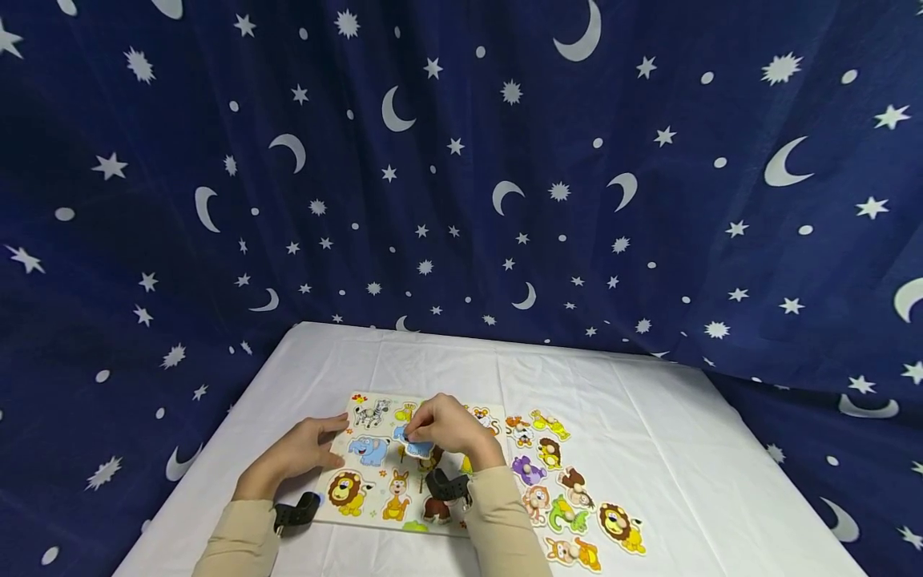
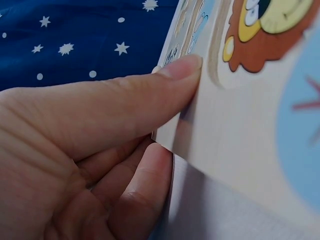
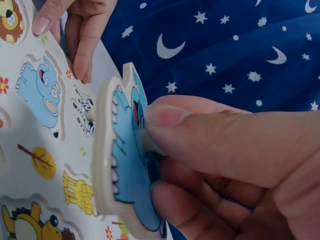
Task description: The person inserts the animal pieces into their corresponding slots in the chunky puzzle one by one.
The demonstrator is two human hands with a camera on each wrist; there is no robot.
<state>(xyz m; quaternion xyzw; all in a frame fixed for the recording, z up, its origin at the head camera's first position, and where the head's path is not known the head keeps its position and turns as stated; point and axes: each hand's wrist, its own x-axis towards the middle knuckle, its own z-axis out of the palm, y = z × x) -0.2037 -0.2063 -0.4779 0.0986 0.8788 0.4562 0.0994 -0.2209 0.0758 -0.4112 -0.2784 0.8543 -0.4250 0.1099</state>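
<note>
In the head view my right hand [image 1: 454,425] pinches a blue elephant puzzle piece [image 1: 417,449] over the board. The right wrist view shows the thumb and fingers on the knob of that elephant piece [image 3: 132,165], which stands tilted close over the board. Printed in the board's recess is a matching elephant [image 3: 42,95]. My left hand [image 1: 299,453] rests at the left edge of the puzzle board [image 1: 378,517]. Its thumb [image 2: 182,70] lies on the board's face beside the lion recess [image 2: 265,50]; other fingers are partly hidden below the edge.
Several knobbed animal pieces lie right of the board, among them a purple one [image 1: 529,470], a crocodile [image 1: 567,515], a lion [image 1: 622,529] and a kangaroo [image 1: 573,552]. A white cloth [image 1: 721,497] covers the table; a dark blue star-patterned curtain [image 1: 461,192] hangs behind.
</note>
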